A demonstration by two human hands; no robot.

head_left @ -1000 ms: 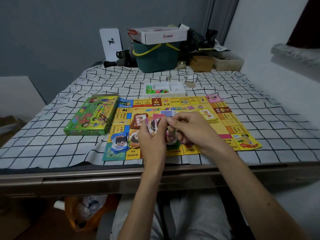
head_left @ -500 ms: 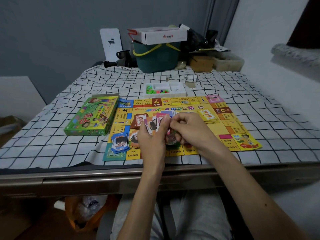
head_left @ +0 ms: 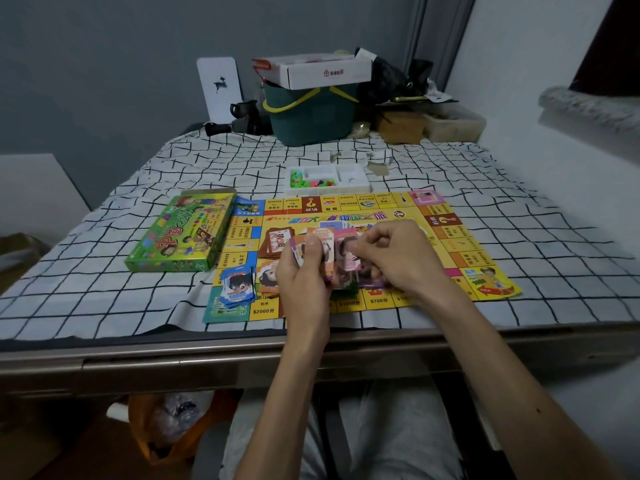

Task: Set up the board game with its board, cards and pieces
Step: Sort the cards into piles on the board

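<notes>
Left hand (head_left: 304, 277) grips cards (head_left: 325, 242); right hand (head_left: 398, 258) pinches one above board (head_left: 450, 237) edge.

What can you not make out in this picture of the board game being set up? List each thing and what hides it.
Head view: centre of the board, hidden by the left hand, right hand and the cards they hold.
Head view: shapes of the pieces in the white tray, too small.
Head view: contents of the white box, behind its wall.

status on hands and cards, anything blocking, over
Left grip holds fanned cards. Right grip pinches a pink card in the fan. Board flat, blue pile on its near-left corner. Pieces in tray; nothing blocking.
</notes>
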